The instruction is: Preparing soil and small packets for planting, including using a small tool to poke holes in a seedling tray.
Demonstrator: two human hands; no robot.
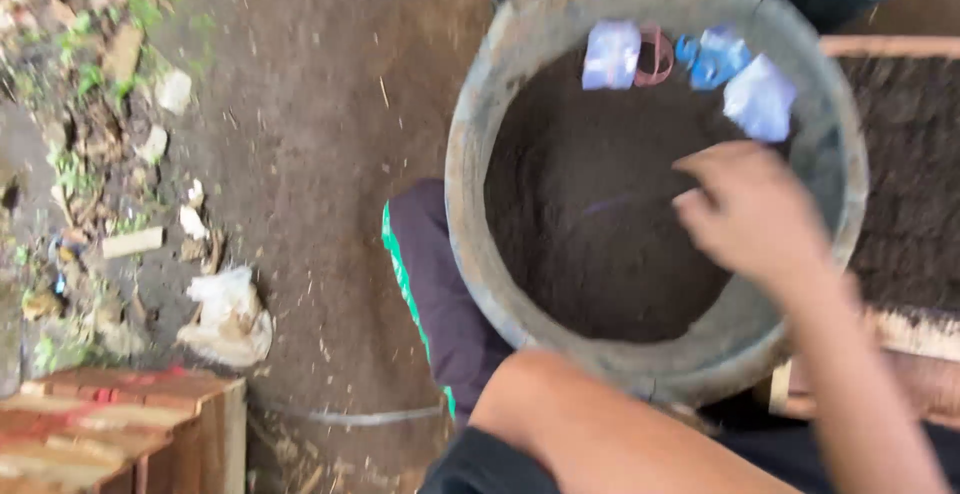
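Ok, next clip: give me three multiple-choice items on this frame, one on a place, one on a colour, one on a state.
1. Where do the small plastic packets lie?
A. on the soil at the basin's far side
B. on the wooden crate
C. on the ground beside the white bag

2. What colour is the stripe on the dark trouser leg?
A. red
B. green
C. yellow

3. How is the right hand?
A. gripping the basin's rim
B. over the soil in the basin, holding nothing that shows
C. holding a trowel

Answers: 1 A, the packets sit on the soil by the far rim. 2 B, a green stripe runs down the leg. 3 B, the blurred hand is above the soil, fingers loosely curled, with no thing visible in it.
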